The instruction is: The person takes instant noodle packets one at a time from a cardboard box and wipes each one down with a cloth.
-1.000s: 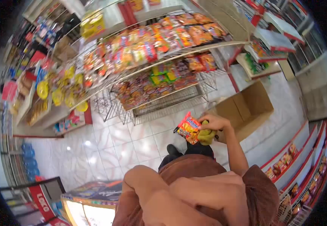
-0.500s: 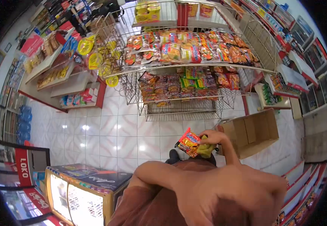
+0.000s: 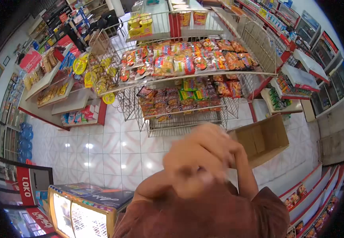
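Observation:
My left hand is raised close to the camera in front of my chest, smeared by motion, so its finger positions are unclear. My right hand comes up from the right and is mostly covered by the left; the two overlap in the view. Whatever lies between or behind them is hidden, and the noodle packet and yellow-green cloth seen earlier do not show. Beyond the hands stands a wire rack carrying rows of instant noodle packets, with more noodle packets on its lower tier.
An open cardboard box sits on the tiled floor to the right. A lit display case stands at lower left. Snack shelves are on the left, with hanging yellow-lidded packs beside the rack. Red-edged shelves are at lower right.
My left hand has moved left and up, now covering the right hand. The noodle packet and cloth in my right hand have gone out of sight. The view has shifted slightly.

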A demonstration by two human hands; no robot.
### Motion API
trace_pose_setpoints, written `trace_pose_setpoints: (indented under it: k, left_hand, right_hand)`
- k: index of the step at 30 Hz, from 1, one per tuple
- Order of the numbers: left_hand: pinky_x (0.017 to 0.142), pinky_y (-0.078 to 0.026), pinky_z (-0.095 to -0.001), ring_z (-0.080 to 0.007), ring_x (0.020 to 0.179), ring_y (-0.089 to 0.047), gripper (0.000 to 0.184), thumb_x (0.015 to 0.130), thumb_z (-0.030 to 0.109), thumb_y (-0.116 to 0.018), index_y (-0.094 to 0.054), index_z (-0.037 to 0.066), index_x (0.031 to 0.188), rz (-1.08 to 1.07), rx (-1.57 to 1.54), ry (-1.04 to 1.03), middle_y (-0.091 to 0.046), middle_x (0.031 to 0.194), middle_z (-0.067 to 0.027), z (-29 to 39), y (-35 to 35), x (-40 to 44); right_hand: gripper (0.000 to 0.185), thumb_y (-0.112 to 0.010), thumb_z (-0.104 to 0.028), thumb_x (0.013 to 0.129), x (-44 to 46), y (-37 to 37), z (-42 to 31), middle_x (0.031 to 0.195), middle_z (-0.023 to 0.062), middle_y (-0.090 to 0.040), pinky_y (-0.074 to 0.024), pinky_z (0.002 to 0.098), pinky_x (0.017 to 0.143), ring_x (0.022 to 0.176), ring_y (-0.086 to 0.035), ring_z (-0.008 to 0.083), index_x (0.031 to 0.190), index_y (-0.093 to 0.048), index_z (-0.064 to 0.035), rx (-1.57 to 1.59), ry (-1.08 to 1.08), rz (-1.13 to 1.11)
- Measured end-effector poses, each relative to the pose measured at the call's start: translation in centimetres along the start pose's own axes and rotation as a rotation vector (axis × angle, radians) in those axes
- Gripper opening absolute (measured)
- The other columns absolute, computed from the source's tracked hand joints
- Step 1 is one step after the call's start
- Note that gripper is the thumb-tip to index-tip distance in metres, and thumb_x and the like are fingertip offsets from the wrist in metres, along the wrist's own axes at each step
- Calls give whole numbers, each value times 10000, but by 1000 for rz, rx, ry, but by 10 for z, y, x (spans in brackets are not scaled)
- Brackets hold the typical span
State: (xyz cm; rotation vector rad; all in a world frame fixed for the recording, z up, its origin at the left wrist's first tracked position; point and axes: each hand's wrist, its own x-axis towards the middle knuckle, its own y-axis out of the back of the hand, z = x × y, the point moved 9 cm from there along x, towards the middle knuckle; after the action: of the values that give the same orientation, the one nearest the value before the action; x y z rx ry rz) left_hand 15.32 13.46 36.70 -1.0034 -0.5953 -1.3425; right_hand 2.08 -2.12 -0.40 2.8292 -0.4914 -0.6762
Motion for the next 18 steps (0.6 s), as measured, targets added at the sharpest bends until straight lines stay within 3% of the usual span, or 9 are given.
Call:
trace_pose_setpoints:
  k: [2, 4, 5, 7, 8, 10, 14, 15, 18]
  left_hand:
    - [853, -425, -426, -239, 965, -577, 336, 843, 367, -648, -604, 62, 976, 275, 568, 117, -600, 919, -111, -41, 45, -46]
    - [927, -411, -419, -277, 1126, -516, 567, 828, 382, -670, -470, 51, 1243, 422, 847, 317, -588, 1089, -146, -96, 83, -98]
    - [927, -411, -419, -277, 1126, -516, 567, 828, 382, -670, -470, 51, 1243, 426, 845, 308, -588, 1089, -146, -114, 84, -119]
    - [964, -432, -426, -289, 1125, -545, 602, 864, 375, -630, -388, 54, 1312, 509, 457, 752, -589, 1160, -138, -178, 87, -190]
    - [964, -432, -426, -289, 1125, -545, 602, 864, 375, -630, -388, 54, 1312, 519, 463, 744, -589, 1160, -138, -189, 89, -219]
    - [956, -470, -451, -271, 1104, -583, 548, 910, 374, -568, -376, 67, 1322, 752, -262, 1264, -568, 1232, -130, -243, 66, -313]
    - [958, -487, -452, -256, 1049, -621, 521, 954, 422, -478, -355, 101, 1346, 896, -429, 1078, -567, 1243, -107, -245, 80, -307]
    - [958, -487, -452, -256, 1049, -621, 521, 954, 422, -478, -355, 101, 1346, 915, -421, 1065, -567, 1243, -107, -243, 83, -305]
    - [971, -476, -450, -264, 1108, -590, 523, 965, 455, -431, -366, 117, 1359, 852, -193, 1065, -541, 1285, -113, -223, 90, -287]
  right_hand:
    - [585, -717, -420, 800, -8, 17, -1, 1104, 136, -628, -430, 330, 923, 1057, -565, 211, 1167, -611, 23, 100, 46, 51]
    - [565, -728, -384, 801, -18, 20, 2, 1091, 118, -624, -443, 313, 895, 1041, -562, 184, 1180, -603, 17, 350, 16, 92]
    - [557, -734, -366, 802, -21, 21, 2, 1084, 109, -622, -449, 305, 881, 1033, -561, 171, 1186, -599, 14, 473, 3, 107]
    - [550, -731, -358, 808, -25, 16, -6, 1076, 104, -620, -454, 306, 871, 1026, -564, 170, 1190, -588, 12, 501, -2, 132]
    - [544, -727, -349, 814, -25, 13, -10, 1067, 100, -618, -459, 306, 860, 1020, -566, 169, 1194, -577, 11, 541, -10, 159]
    - [538, -723, -340, 820, -22, 12, -8, 1059, 96, -616, -464, 307, 850, 1014, -569, 168, 1197, -566, 9, 575, -27, 169]
    - [499, -704, -334, 840, -16, 34, 8, 1073, 105, -591, -473, 315, 838, 1004, -571, 174, 1182, -544, -8, 559, -78, 321]
    - [486, -691, -339, 850, -21, 51, 3, 1081, 106, -583, -472, 323, 841, 1009, -567, 183, 1179, -539, -14, 683, -55, 402]
    - [462, -666, -349, 871, -31, 78, -23, 1096, 108, -568, -471, 340, 848, 1021, -559, 200, 1172, -529, -27, 934, -17, 542]
